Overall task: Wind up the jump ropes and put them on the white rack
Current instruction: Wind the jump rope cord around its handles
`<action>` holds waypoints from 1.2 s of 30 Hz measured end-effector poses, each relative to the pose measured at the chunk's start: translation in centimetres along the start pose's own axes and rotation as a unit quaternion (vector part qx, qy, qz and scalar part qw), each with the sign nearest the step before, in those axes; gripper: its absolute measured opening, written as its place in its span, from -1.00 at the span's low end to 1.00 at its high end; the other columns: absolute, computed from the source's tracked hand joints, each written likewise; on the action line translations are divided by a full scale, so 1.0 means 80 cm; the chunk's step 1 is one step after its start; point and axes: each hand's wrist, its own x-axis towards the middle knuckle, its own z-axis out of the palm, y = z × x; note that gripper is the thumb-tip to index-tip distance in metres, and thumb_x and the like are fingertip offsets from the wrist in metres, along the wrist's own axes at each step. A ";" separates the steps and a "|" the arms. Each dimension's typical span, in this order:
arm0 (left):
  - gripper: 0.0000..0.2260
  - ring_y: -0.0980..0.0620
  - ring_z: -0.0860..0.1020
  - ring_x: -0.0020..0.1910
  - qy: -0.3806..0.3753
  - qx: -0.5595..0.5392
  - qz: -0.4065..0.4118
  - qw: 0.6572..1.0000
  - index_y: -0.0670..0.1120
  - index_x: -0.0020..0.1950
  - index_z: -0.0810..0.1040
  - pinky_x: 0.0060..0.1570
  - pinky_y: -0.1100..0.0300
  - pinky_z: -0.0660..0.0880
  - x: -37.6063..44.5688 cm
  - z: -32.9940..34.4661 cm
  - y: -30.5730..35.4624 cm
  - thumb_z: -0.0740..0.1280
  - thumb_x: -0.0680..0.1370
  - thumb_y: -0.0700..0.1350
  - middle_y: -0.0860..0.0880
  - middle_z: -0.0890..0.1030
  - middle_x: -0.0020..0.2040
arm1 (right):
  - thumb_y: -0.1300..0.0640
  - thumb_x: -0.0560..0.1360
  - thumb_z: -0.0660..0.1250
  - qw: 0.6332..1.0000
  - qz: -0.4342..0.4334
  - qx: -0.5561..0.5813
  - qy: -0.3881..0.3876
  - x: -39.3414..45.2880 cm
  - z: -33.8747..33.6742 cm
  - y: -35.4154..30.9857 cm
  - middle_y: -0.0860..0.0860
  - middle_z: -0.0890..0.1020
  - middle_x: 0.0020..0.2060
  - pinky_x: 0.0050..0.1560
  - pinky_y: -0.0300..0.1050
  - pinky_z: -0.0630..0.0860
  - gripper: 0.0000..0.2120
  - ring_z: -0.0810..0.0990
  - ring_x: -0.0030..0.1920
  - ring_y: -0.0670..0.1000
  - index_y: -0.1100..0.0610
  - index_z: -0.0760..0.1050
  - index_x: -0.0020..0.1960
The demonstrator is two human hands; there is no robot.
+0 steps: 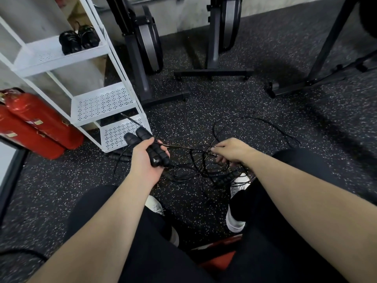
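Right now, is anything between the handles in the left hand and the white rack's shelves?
Nothing visible blocks the way. The left hand grips two black foam handles right beside the white perforated metal rack, but their thin black cord trails into a tangle on the floor.

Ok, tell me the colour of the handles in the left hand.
Black jump rope handles, head view.

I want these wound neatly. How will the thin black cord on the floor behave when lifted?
The cord will likely be floppy: it lies in loose, crossing loops on the floor. It will probably snag, since strands overlap between the right hand and the handles gripped by the left hand. It looks light and thin.
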 end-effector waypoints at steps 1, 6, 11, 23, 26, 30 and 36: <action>-0.95 0.03 0.51 -0.33 0.006 0.001 0.004 1.000 -0.13 0.03 0.46 -0.21 0.15 0.48 0.001 -0.002 0.001 0.30 0.60 -0.19 -0.04 0.55 -0.21 | -0.02 0.65 0.31 0.999 0.019 0.050 -0.003 0.000 -0.001 0.002 -0.03 0.73 -0.13 -0.29 -0.15 0.60 -0.64 0.63 -0.16 -0.06 0.06 0.50 0.40; -0.94 0.03 0.49 -0.36 0.046 0.054 0.025 0.997 -0.12 -0.05 0.48 -0.24 0.15 0.49 0.006 -0.007 0.004 0.29 0.62 -0.19 -0.03 0.54 -0.25 | -0.02 0.62 0.36 0.985 0.039 0.167 0.010 -0.002 -0.012 0.004 -0.01 0.73 -0.02 -0.27 -0.08 0.66 -0.72 0.65 -0.10 -0.04 0.00 0.55 0.30; -0.92 0.02 0.48 -0.43 0.127 0.084 0.023 0.988 -0.10 -0.10 0.47 -0.33 0.16 0.49 0.018 -0.027 0.016 0.30 0.59 -0.19 -0.03 0.53 -0.30 | 0.10 0.62 0.37 0.947 0.045 0.302 0.101 -0.009 -0.033 0.005 0.08 0.69 -0.23 -0.41 -0.16 0.60 -0.79 0.62 -0.33 -0.03 0.08 0.56 0.24; -0.96 -0.02 0.63 -0.10 0.066 0.070 0.028 0.995 -0.06 0.03 0.55 0.28 -0.17 0.49 0.009 -0.019 0.014 0.30 0.63 -0.13 0.01 0.64 -0.14 | 0.24 0.60 0.30 0.999 -0.017 0.028 0.037 -0.013 -0.019 0.006 -0.07 0.61 0.12 -0.46 -0.27 0.34 -0.64 0.33 -0.52 -0.16 -0.06 0.55 0.33; -0.95 -0.11 0.67 0.01 0.008 0.014 0.021 1.000 -0.11 0.03 0.53 0.31 -0.27 0.49 -0.002 -0.008 0.009 0.29 0.65 -0.16 -0.05 0.64 -0.12 | 0.23 0.59 0.25 0.995 -0.059 -0.061 -0.051 -0.017 -0.006 -0.005 -0.07 0.50 0.31 -0.43 -0.31 0.38 -0.51 0.41 -0.48 -0.20 -0.10 0.40 0.48; -0.86 -0.17 0.72 -0.06 -0.038 -0.046 -0.001 0.998 -0.16 0.17 0.51 0.25 -0.36 0.51 -0.009 0.003 0.009 0.31 0.62 -0.20 -0.12 0.63 -0.09 | -0.03 0.59 0.35 0.982 -0.161 -0.063 -0.081 -0.026 0.016 -0.015 -0.12 0.48 0.41 0.34 -0.13 0.45 -0.49 0.52 0.32 -0.10 -0.17 0.33 0.50; -0.92 -0.14 0.70 -0.12 -0.087 -0.051 -0.009 0.995 -0.17 0.09 0.53 0.22 -0.30 0.55 -0.024 0.017 0.007 0.29 0.64 -0.19 -0.12 0.61 -0.12 | -0.42 0.58 0.08 0.938 -0.099 -0.328 -0.042 -0.032 0.035 -0.034 -0.10 0.37 0.52 0.49 0.49 -0.09 -0.41 0.26 0.55 0.07 -0.19 0.31 0.53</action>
